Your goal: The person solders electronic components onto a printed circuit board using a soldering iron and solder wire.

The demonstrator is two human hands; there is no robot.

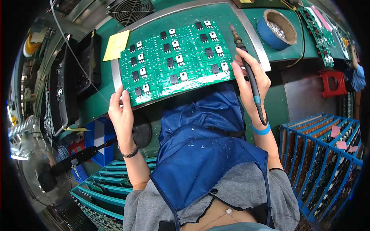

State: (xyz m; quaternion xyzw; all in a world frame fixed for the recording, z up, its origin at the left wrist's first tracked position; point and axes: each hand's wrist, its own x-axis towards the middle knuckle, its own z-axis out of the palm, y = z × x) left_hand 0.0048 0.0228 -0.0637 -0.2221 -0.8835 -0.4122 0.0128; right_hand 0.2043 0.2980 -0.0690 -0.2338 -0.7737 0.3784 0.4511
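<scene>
A green circuit board (154, 63) with several rows of black three-legged components lies in front of me on the green-topped bench. My right hand (252, 73) is closed around the handle of a soldering iron (253, 82), its tip pointing up and away past the board's right edge. The fingertips of that hand are close to this edge. At the board's near left corner, my left hand (121, 106) pinches a thin solder wire (71, 50) that runs down from the upper left. A short bright end shows by the fingertips. The iron's tip is apart from the board.
A blue-sided round tub (266, 35) with shiny scraps stands right of the board. Yellow paper (115, 44) lies at its left, beside black trays (89, 65). A fan (130, 10) sits behind. Board racks flank me, teal (104, 179) left and blue (298, 161) right.
</scene>
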